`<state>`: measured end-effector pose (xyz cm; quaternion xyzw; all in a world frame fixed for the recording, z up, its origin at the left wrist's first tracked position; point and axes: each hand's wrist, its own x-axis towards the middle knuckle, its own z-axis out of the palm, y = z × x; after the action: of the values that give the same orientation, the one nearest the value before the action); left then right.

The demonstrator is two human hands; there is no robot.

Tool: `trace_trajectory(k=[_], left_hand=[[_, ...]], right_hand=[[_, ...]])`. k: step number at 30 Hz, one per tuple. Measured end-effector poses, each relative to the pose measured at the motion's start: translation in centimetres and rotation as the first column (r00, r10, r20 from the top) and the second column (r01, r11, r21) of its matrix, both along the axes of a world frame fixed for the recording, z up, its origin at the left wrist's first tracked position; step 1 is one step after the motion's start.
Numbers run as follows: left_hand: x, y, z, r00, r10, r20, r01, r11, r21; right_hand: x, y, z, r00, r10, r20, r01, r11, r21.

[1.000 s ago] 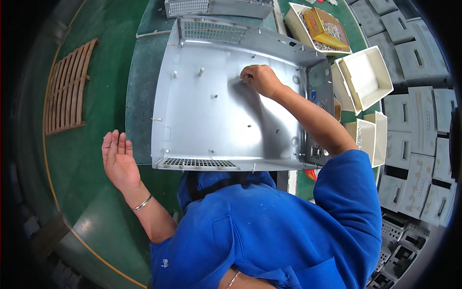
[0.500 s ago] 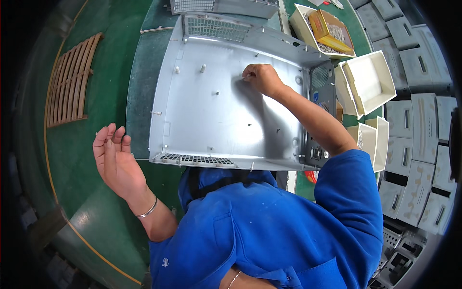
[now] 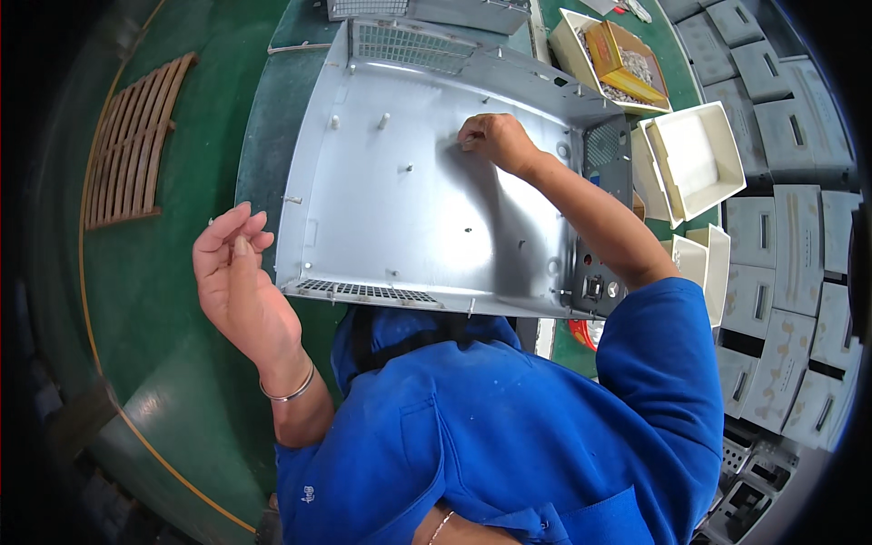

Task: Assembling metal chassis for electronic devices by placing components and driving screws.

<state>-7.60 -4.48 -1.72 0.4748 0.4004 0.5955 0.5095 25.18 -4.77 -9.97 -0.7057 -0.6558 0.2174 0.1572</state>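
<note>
A grey sheet-metal case (image 3: 363, 218), open at the top, lies before me with mesh panels along its edges. My right hand (image 3: 500, 143) reaches over its floor, fingers pinched on a small pale standoff (image 3: 468, 143), which they mostly hide. White standoffs (image 3: 384, 121) rise from the floor farther left, and a shorter dark stud (image 3: 410, 167) is nearer. Beside the case's left wall, my left hand (image 3: 245, 286) is raised palm up, fingers loosely curled and apart. Its palm looks bare; a tiny pale spot at one fingertip is too small to identify.
Cream bins (image 3: 695, 154) stand right of the case; a farther bin (image 3: 568, 41) holds small parts and a yellow box (image 3: 627, 73). Stacked grey metal cases (image 3: 790, 118) line the far right. A wooden pallet (image 3: 141, 141) lies on the green floor at left.
My left hand has shifted right and slightly up, closer to the case, and its fingers have curled more. My right hand stays pinched near the same spot.
</note>
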Motion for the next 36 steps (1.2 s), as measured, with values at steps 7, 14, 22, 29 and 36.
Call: trace_trajectory(k=[7,14,22,29,36], left_hand=[[0.0,-0.4,-0.6,1.000,-0.020,-0.006,0.020,1.000,-0.021],[0.7,-0.3,-0.9,0.997,-0.022,-0.074,0.021,1.000,-0.015],[1.2,-0.4,-1.0,0.993,0.020,-0.117,-0.020,1.000,0.003],[1.5,-0.7,-1.6,0.985,0.101,-0.143,-0.098,0.995,0.028],[2.2,-1.2,-1.5,0.937,0.245,-0.250,-0.220,0.968,0.122]], right_hand=[[1.4,-0.4,0.0,0.985,0.167,0.045,-0.170,0.983,0.064],[0.3,-0.9,-0.5,0.933,0.162,0.323,-0.183,0.983,0.035],[-1.6,-0.4,-0.2,0.901,0.083,0.426,-0.060,0.996,-0.068],[1.6,0.3,1.4,0.943,0.207,0.259,-0.220,0.975,0.024],[14.0,-2.0,12.6,0.778,-0.269,-0.567,0.539,0.750,0.384]])
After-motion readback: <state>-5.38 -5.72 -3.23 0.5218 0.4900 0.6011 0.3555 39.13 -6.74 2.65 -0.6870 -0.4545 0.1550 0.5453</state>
